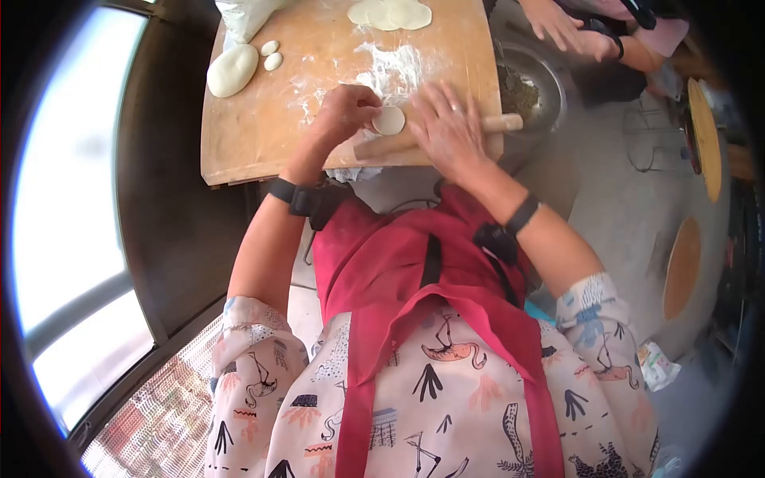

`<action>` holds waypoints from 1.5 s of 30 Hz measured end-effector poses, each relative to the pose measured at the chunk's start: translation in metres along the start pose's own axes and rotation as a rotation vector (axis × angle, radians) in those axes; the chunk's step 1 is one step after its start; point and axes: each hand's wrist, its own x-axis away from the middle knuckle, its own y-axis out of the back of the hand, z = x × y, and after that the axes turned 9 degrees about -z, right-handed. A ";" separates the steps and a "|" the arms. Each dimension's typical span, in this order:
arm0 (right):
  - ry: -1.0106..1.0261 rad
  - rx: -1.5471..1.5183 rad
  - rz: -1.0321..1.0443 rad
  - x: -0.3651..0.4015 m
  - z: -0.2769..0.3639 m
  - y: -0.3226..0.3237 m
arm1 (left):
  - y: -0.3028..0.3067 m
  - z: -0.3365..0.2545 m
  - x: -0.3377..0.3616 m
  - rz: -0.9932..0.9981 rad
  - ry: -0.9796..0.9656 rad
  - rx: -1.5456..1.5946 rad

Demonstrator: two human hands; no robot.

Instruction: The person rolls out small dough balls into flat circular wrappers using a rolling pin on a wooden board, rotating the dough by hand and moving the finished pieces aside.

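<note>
My left hand (347, 113) pinches the left edge of a small round dough wrapper (389, 121) on the floured wooden board (263, 147). My right hand (448, 131) lies flat with fingers stretched over a wooden rolling pin (502, 123). The pin slants along the near side of the board, its right end sticking out past the board's edge. Its middle is hidden under my right palm, which is slightly blurred. A patch of white flour (390, 68) lies just beyond both hands.
A large dough lump (233, 70) and two small dough pieces (272, 54) lie at the board's left, beside a white bag (245, 17). Rolled wrappers (390, 13) overlap at the far side. Right of the board stands a metal bowl (550, 92) with filling, near another person's hands (570, 32).
</note>
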 end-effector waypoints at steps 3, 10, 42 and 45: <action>-0.038 -0.014 -0.052 -0.040 -0.005 -0.012 | -0.008 -0.013 0.005 -0.162 -0.276 -0.293; -0.025 -0.004 -0.037 -0.007 0.003 0.000 | -0.013 -0.008 -0.010 -0.127 -0.270 -0.288; -0.067 -0.028 -0.134 -0.040 -0.002 -0.016 | -0.014 -0.017 0.003 -0.144 -0.334 -0.256; -0.083 0.010 -0.056 -0.066 -0.005 -0.013 | -0.017 -0.022 -0.012 -0.225 -0.507 -0.353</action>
